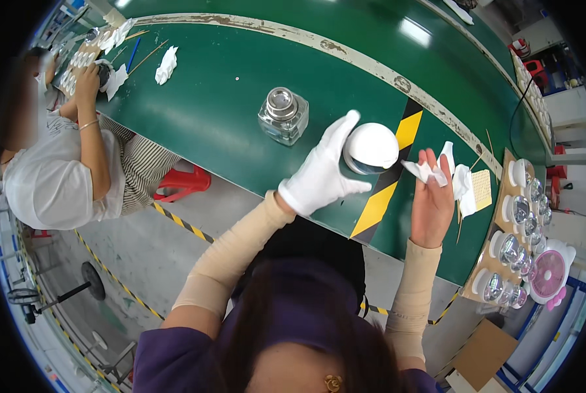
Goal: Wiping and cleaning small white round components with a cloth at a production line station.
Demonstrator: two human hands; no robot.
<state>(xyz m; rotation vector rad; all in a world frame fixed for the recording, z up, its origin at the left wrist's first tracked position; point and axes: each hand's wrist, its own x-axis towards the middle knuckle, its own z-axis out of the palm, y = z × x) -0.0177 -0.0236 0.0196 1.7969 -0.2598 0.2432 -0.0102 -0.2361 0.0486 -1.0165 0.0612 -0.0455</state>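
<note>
My left hand (318, 173), in a white glove, is around a round object with a smooth white top (373, 145) and a shiny, darker lower edge. Its thumb and a finger reach past either side of the object; the other fingers are hidden. Bare and palm up, my right hand (432, 203) holds a crumpled white tissue (427, 171) at its fingers. A square clear glass bottle (284, 118) with a round silvery top stands on the green table, left of my gloved hand.
Right of my right hand lie more white tissues (463, 183), thin sticks and a yellowish pad (481, 190). A board (478, 265) carries several clear globes on white bases; a pink fan (550, 274) is beside it. A co-worker (63, 164) sits at the left near a red stool (185, 181).
</note>
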